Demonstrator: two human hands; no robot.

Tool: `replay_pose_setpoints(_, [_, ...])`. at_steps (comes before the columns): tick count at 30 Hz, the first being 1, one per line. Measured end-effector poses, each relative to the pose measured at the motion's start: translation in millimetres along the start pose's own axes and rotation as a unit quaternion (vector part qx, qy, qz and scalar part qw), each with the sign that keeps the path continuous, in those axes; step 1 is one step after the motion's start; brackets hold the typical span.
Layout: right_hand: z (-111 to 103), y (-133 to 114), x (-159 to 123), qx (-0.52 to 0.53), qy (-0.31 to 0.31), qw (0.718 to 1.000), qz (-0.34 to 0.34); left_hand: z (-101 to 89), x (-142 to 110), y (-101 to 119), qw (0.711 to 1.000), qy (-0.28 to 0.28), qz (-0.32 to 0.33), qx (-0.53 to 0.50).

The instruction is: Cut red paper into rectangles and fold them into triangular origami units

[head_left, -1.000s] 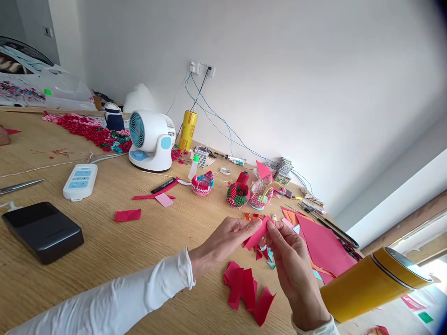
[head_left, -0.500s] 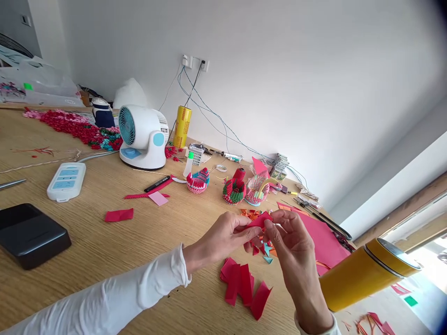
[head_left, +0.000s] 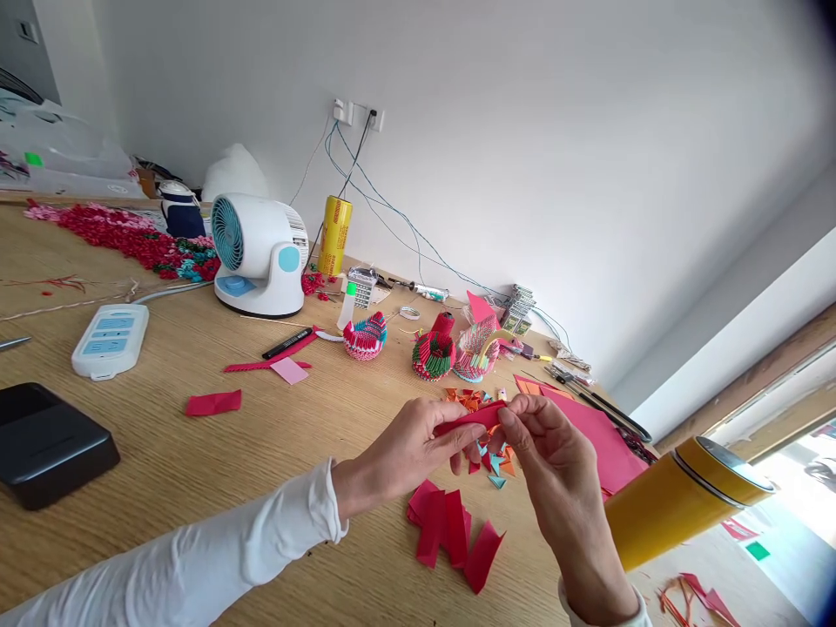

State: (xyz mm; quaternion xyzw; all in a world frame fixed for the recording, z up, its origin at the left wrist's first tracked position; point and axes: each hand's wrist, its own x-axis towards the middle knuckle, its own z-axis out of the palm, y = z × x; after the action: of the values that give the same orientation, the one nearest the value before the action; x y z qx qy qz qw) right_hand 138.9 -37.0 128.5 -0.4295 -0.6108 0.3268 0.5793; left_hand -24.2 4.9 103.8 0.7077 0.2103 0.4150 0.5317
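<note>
Both my hands hold one small red paper strip (head_left: 471, 418) above the wooden table (head_left: 274, 435). My left hand (head_left: 411, 448) pinches its left end with thumb and fingers. My right hand (head_left: 549, 457) pinches its right end, fingers curled. The strip lies folded lengthwise, nearly edge-on to me. Under my hands sits a pile of folded red paper pieces (head_left: 454, 531). Small cut triangles of orange and blue paper (head_left: 489, 461) lie just beyond.
A yellow cylinder cup (head_left: 685, 501) stands close at the right. Red paper sheets (head_left: 597, 435), origami models (head_left: 457, 348), a white desk fan (head_left: 258, 252), a remote (head_left: 110, 338), a black box (head_left: 45, 444) and a loose red slip (head_left: 212, 402) spread across the table.
The red strip went from an open slanted piece to a narrow folded strip held level between both hands. My view shifted slightly right and up.
</note>
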Motion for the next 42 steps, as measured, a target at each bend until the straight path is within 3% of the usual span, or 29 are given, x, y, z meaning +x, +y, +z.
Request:
replay_pose_setpoints(14, [9.8, 0.1, -2.5, 0.064, 0.021, 0.998, -0.006, 0.3, -5.5, 11.6, 0.998, 0.012, -0.011, 0.063])
replay_pose_setpoints(20, [3.9, 0.4, -2.3, 0.077, 0.073, 0.994, 0.009, -1.0, -6.7, 22.6, 0.997, 0.006, -0.017, 0.069])
replay_pose_setpoints(23, [0.4, -1.5, -2.6, 0.078, 0.058, 0.995, 0.02, -2.9, -5.8, 24.1, 0.998, 0.008, -0.004, 0.069])
replay_pose_setpoints(25, [-0.9, -2.7, -4.3, 0.056, 0.056, 0.997, 0.002, -4.4, -4.1, 22.6, 0.999, 0.025, -0.003, 0.042])
replay_pose_setpoints(27, [-1.7, -3.9, -7.0, 0.001, 0.095, 0.994, -0.053, -5.6, -2.2, 21.4, 0.998, 0.062, -0.018, -0.014])
replay_pose_setpoints(29, [-2.2, -4.6, -10.1, -0.094, 0.142, 0.975, -0.144, -6.0, -1.2, 23.0, 0.992, 0.087, -0.055, -0.078])
replay_pose_setpoints(31, [-2.4, -3.8, -12.3, -0.219, 0.135, 0.935, -0.245, -5.2, -1.6, 27.6, 0.984, 0.076, -0.1, -0.125])
replay_pose_setpoints(35, [-1.1, -0.2, -12.3, -0.397, 0.009, 0.834, -0.383, -3.2, -2.6, 34.1, 0.986, 0.071, -0.087, -0.122])
replay_pose_setpoints(38, [1.2, -2.1, -10.8, -0.439, -0.047, 0.8, -0.406, -5.6, -0.9, 28.6, 0.988, 0.096, -0.052, -0.109])
replay_pose_setpoints(40, [2.2, -5.9, -10.0, -0.432, -0.056, 0.819, -0.373, -8.3, 0.5, 23.0, 0.99, 0.097, -0.036, -0.096])
replay_pose_setpoints(42, [2.5, -9.0, -8.9, -0.393, -0.014, 0.869, -0.301, -9.7, 1.1, 18.9, 0.993, 0.087, -0.019, -0.075])
